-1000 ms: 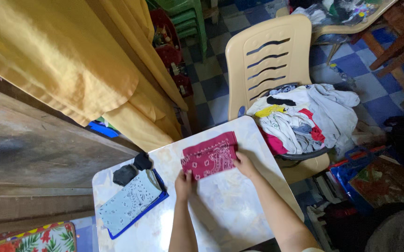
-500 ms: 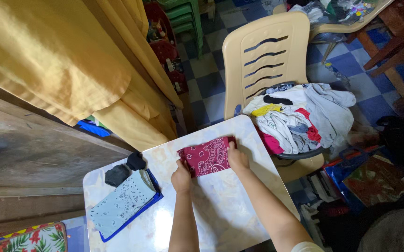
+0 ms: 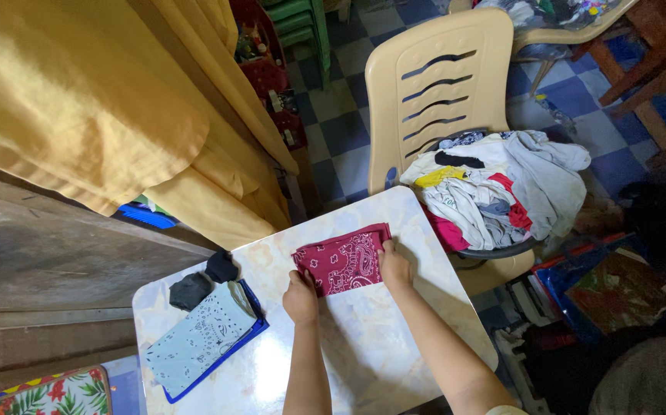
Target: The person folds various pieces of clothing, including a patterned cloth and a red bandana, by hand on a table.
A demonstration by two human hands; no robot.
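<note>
Two hands (image 3: 301,300), one red bandana (image 3: 341,260), one pale bandana (image 3: 194,341), two dark cloths (image 3: 190,290), one chair (image 3: 433,84).

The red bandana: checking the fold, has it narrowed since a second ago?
Yes. The red bandana now covers less of the table, its near edge folded away.

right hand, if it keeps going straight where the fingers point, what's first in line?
The right hand already rests on the red bandana. Past its edge comes bare table, then probably the clothes pile on the chair; depth is unclear.
</note>
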